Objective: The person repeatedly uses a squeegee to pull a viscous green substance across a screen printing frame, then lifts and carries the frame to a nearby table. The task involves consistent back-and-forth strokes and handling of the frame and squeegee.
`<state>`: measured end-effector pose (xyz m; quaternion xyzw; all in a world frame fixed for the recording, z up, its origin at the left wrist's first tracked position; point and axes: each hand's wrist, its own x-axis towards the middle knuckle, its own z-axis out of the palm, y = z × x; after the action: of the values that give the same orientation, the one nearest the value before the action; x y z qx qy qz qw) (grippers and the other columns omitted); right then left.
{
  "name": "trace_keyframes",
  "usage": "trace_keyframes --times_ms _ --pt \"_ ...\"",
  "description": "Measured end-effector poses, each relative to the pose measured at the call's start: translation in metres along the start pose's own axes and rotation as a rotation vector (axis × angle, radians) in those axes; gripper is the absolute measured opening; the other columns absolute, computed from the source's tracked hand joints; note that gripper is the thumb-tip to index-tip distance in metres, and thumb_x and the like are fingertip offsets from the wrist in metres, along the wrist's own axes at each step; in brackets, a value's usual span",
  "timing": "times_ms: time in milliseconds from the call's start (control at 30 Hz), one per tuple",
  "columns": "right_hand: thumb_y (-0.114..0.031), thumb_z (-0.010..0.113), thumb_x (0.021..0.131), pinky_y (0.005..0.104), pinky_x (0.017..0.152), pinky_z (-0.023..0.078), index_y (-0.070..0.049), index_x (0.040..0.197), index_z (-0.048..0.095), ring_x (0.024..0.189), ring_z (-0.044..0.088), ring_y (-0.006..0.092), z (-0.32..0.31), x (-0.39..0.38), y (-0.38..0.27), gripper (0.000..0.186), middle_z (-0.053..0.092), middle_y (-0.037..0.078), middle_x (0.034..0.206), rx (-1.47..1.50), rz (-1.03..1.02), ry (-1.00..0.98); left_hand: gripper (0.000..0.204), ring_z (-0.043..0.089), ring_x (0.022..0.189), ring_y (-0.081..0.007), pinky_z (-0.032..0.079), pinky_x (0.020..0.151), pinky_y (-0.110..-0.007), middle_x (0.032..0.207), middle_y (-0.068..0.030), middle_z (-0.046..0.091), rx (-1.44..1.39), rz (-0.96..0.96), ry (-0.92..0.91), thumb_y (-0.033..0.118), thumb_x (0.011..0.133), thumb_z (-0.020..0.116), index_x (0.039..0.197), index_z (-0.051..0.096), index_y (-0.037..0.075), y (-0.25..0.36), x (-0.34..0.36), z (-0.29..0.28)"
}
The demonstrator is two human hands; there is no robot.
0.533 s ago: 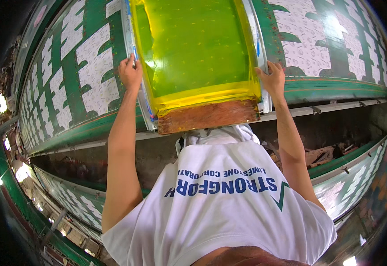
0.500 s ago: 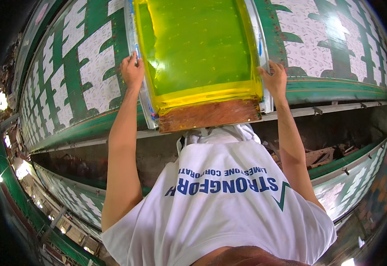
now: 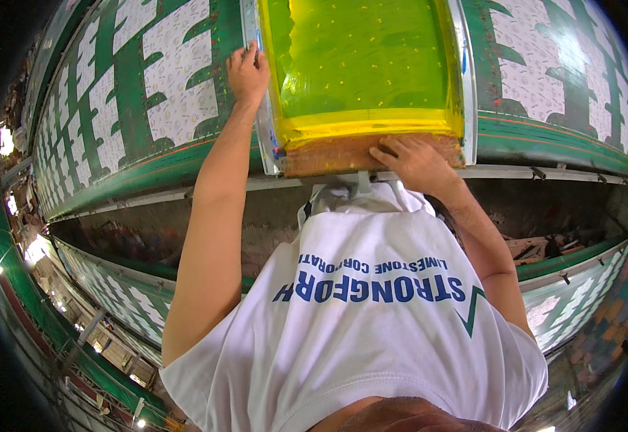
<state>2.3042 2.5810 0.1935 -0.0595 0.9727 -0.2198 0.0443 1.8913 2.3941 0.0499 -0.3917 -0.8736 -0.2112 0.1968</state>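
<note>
In front of me a screen printing frame (image 3: 364, 65) with yellow-green mesh lies over the long green printing table. It has pale metal side rails and a brown board (image 3: 328, 155) along its near end. My left hand (image 3: 248, 75) is closed at the left rail, its fingertips on the metal. Over the right part of the brown board lies my right hand (image 3: 420, 164), fingers bent and closed on the board's edge. The undersides of both grips are hidden.
White printed cut-out panels (image 3: 177, 79) lie in rows on the green table (image 3: 544, 147) to both sides. A metal rail (image 3: 580, 175) runs along the table's near edge. Behind me, across a dark gap, stands a second green table (image 3: 580, 288) with similar white panels.
The frame has shifted to the right and farther away in view. My right hand has left the right rail and come down onto the brown board; my left hand stays at the left rail.
</note>
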Motion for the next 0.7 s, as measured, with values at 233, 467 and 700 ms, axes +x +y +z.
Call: trace_keyframes --times_ms 233,467,700 --pt "-0.008 0.068 0.083 0.0411 0.096 0.056 -0.009 0.142 0.059 0.116 0.066 0.0277 0.017 0.028 -0.016 0.06 0.066 0.01 0.127 -0.15 0.224 -0.004 0.039 0.057 0.112 -0.0357 0.055 0.089 -0.05 0.12 -0.0145 0.062 -0.045 -0.087 -0.039 0.031 0.099 0.066 0.134 0.072 0.016 0.004 -0.002 0.001" --pt "-0.01 0.068 0.085 0.0439 0.087 0.059 -0.015 0.124 0.074 0.103 0.072 0.0305 0.008 0.051 -0.012 0.04 0.074 0.01 0.116 -0.101 0.457 -0.137 0.039 0.056 0.112 -0.0362 0.052 0.095 -0.051 0.122 -0.0151 0.062 -0.072 -0.056 -0.023 0.032 0.101 0.064 0.135 0.071 0.015 0.0 -0.007 0.009" --pt "-0.01 0.069 0.085 0.048 0.091 0.057 -0.016 0.117 0.079 0.1 0.072 0.0358 -0.025 0.067 -0.005 0.034 0.077 0.013 0.111 0.021 0.555 -0.191 0.041 0.053 0.114 -0.036 0.051 0.096 -0.052 0.124 -0.0163 0.061 -0.076 -0.048 -0.028 0.032 0.102 0.063 0.139 0.069 0.016 -0.004 -0.008 0.013"
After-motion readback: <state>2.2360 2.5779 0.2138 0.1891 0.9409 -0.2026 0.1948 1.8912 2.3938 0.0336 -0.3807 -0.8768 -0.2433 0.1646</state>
